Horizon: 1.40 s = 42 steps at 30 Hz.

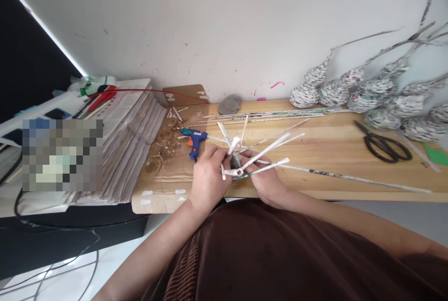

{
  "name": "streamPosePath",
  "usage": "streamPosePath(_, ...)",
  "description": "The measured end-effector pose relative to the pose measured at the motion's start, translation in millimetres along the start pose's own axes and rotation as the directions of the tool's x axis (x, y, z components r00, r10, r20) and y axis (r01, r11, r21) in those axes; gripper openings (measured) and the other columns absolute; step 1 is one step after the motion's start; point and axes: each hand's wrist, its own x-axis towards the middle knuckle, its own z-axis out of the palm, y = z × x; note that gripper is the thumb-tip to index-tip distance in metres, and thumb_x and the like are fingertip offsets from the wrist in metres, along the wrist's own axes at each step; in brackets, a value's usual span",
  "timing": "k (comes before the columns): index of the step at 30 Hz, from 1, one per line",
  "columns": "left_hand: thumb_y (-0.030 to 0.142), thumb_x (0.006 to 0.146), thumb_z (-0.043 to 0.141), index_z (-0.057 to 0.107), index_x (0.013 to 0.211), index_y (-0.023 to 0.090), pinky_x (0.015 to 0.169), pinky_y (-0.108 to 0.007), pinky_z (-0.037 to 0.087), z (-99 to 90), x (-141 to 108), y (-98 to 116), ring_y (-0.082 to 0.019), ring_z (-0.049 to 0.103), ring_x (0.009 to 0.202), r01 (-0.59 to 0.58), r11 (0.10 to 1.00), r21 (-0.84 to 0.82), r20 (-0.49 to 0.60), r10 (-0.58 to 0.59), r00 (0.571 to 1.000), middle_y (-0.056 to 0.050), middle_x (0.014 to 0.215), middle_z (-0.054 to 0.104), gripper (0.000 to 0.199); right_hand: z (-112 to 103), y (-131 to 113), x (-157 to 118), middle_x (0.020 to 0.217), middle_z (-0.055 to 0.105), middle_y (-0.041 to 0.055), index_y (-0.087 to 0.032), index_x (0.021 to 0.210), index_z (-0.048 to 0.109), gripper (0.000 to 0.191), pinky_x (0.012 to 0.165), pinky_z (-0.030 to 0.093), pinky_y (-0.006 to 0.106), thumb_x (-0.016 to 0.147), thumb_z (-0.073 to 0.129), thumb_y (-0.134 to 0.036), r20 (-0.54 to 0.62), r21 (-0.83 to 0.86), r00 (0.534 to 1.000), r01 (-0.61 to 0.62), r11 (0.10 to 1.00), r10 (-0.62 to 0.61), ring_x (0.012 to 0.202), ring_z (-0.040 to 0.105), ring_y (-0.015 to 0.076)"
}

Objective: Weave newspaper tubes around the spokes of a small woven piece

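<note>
- Several rolled-paper sticks splay out of the paper-stick piece (236,160), which sits between the two hands above the near edge of the wooden table (332,151).
- The left hand (211,172) curls its fingers inward, pinching the piece from one side; the right hand (265,176) closes on the other side, its fingertips mostly hidden behind the sticks.
- Done so far, it seems: the sticks are gathered at one spot. Most ends stand free, pointing different ways, so the piece looks barely begun; any weaving under the fingers cannot be made out.
- A long stick (350,179) reaches away to the right, lying loose over the wood.
- Loose sticks (266,115) lie beyond the hands, not worked in.
- The glue gun (199,143) rests just beside the left hand, near paper scraps (163,144) on the cardboard (157,198).
- At the far right, woven gourd shapes (334,93) look much further along, rounded and narrow-necked, with long tails untrimmed; black scissors (381,147) lie in front.
</note>
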Motion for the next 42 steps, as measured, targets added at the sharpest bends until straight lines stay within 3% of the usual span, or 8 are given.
streamPosePath(5,0.015,0.09,0.057,0.069,0.087,0.019,0.076,-0.03,0.056,-2.2,0,2,-0.021,0.069,0.086,0.021,0.999,0.041,0.029,-0.022,0.999,-0.007,0.091,0.069,0.013,-4,-1,6,0.079,0.075,0.0034,-0.02,0.08,0.07,0.019,0.069,0.057,0.031,0.078,0.075,-0.039,0.055,-0.167,0.988,0.152,0.974,-0.145,0.075,0.071,0.0198)
streamPosePath(9,0.015,0.083,0.064,0.07,0.091,0.019,0.082,-0.034,0.058,-10.9,5,-1,-0.022,0.07,0.091,0.141,0.977,-0.158,0.114,-0.124,0.986,-0.007,0.094,0.072,0.011,-9,-4,17,0.078,0.075,0.0058,-0.02,0.077,0.071,0.016,0.067,0.057,0.032,0.079,0.073,-0.035,0.086,-0.299,0.957,0.291,0.909,-0.278,0.072,0.071,0.0207)
streamPosePath(14,0.026,0.078,0.074,0.066,0.119,0.02,0.079,-0.034,0.062,-37.4,11,-13,-0.021,0.072,0.092,0.354,0.79,-0.5,0.459,-0.104,0.882,-0.009,0.116,0.073,0.043,-8,-14,23,0.071,0.072,0.0036,-0.019,0.076,0.067,0.014,0.058,0.054,0.028,0.079,0.071,-0.032,0.02,-0.354,0.958,0.274,0.894,-0.285,0.061,0.066,0.0166)
streamPosePath(17,0.029,0.085,0.067,0.071,0.112,0.02,0.089,-0.036,0.06,-41.6,11,-22,-0.022,0.073,0.096,0.382,0.783,-0.491,0.495,-0.111,0.862,-0.009,0.109,0.076,0.028,-6,-16,22,0.066,0.069,0.0021,-0.019,0.075,0.066,0.014,0.053,0.051,0.026,0.079,0.071,-0.032,0.03,-0.348,0.97,0.235,0.907,-0.24,0.056,0.063,0.0146)
streamPosePath(21,0.036,0.085,0.067,0.076,0.099,0.017,0.073,-0.033,0.062,-31.3,10,-28,-0.021,0.074,0.076,0.519,0.697,-0.494,0.479,-0.28,0.832,-0.006,0.087,0.078,0.025,-5,-12,20,0.074,0.072,0.0045,-0.018,0.079,0.066,0.013,0.057,0.054,0.027,0.081,0.07,-0.031,0.074,-0.33,0.967,0.255,0.909,-0.245,0.064,0.067,0.0162)
streamPosePath(27,0.028,0.077,0.075,0.079,0.087,0.019,0.064,-0.025,0.056,-27.9,18,-21,-0.017,0.071,0.068,0.43,0.823,-0.371,0.375,-0.29,0.88,-0.002,0.079,0.078,0.014,-6,-2,20,0.08,0.073,0.0054,-0.019,0.082,0.071,0.009,0.063,0.056,0.028,0.084,0.068,-0.027,0.153,-0.423,0.925,0.38,0.822,-0.349,0.071,0.069,0.0172)
streamPosePath(32,0.015,0.078,0.066,0.075,0.072,0.019,0.062,-0.025,0.051,-28.5,22,-14,-0.016,0.068,0.066,0.203,0.963,-0.179,0.288,-0.146,0.947,-0.001,0.07,0.074,0.011,-3,-10,15,0.089,0.076,0.0077,-0.019,0.087,0.076,0.012,0.071,0.058,0.031,0.085,0.068,-0.027,0.188,-0.478,0.924,0.383,0.79,-0.334,0.08,0.072,0.0197)
streamPosePath(42,0.018,0.086,0.067,0.074,0.081,0.02,0.077,-0.03,0.055,-19.9,7,-21,-0.018,0.07,0.081,0.021,0.976,-0.218,0.105,0.003,0.994,-0.003,0.081,0.075,0.009,-5,-10,8,0.108,0.076,0.0048,-0.027,0.096,0.078,0.014,0.094,0.057,0.038,0.09,0.065,-0.029,0.254,-0.49,0.882,0.472,0.733,-0.398,0.104,0.071,0.0222)
